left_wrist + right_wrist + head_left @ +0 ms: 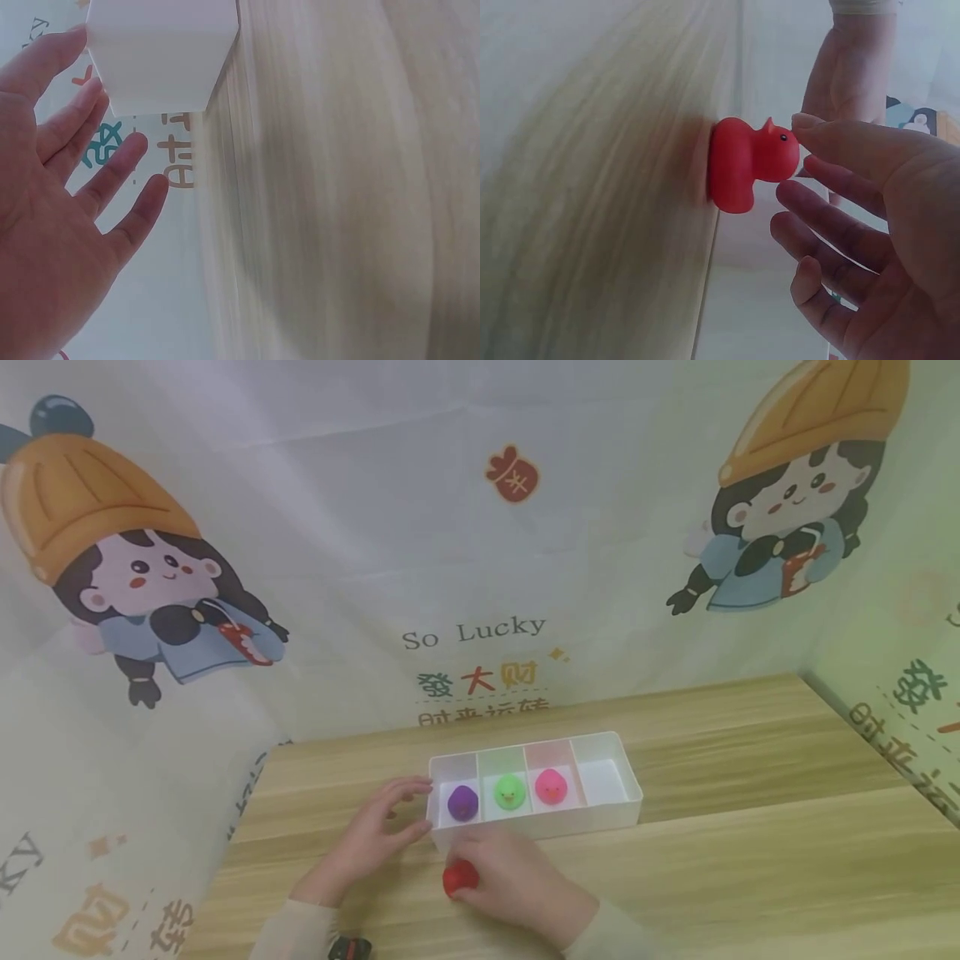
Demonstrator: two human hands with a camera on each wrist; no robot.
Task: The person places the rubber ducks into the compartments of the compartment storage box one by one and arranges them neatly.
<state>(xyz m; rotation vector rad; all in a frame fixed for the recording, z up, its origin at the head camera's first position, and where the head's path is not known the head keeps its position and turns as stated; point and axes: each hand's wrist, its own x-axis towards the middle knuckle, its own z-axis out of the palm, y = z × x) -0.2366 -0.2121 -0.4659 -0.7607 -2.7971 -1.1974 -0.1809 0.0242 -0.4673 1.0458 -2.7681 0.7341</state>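
A red rubber duck sits upright on the table, its head towards my right hand. That hand's thumb tip is right at the duck's bill in the right wrist view, and its other fingers spread loosely beside the head. Behind the duck stands a long white divided box. From left to right, a purple duck, a green duck and a pink duck sit in separate compartments. My left hand is at the box's left end, its fingers extended and the fingertips right at the wall.
The wood-grain table runs back to a printed cloth backdrop, which also hangs at both sides. A small black object shows by the left sleeve at the bottom edge.
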